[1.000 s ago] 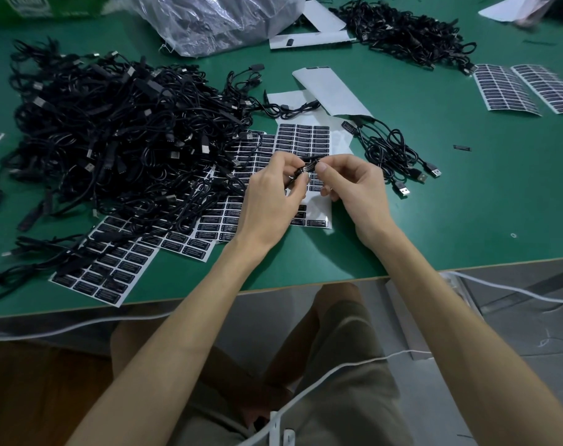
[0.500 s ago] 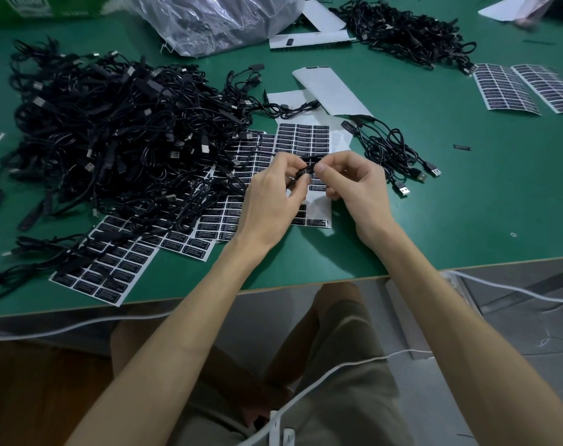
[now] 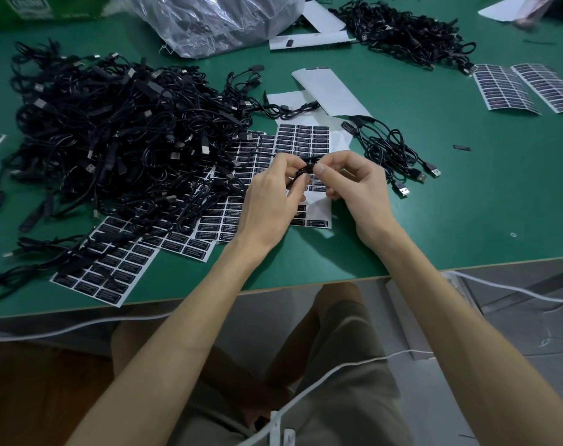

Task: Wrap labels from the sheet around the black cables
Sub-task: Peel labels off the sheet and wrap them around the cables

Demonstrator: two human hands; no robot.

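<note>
You hold the black cable (image 3: 306, 169) between both hands, just above the label sheet (image 3: 304, 136). Both forearms reach forward over the table (image 3: 466, 204) edge. Your left hand (image 3: 267, 201) pinches the cable with curled fingers. Your right hand (image 3: 362, 188) pinches it too, thumb on top.

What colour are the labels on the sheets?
The labels are black with pale print, on white backing; the head view shows it best.

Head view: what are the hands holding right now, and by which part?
Both pinch one black cable at a short stretch: left hand on its lower-left side, right hand on its upper-right.
</note>
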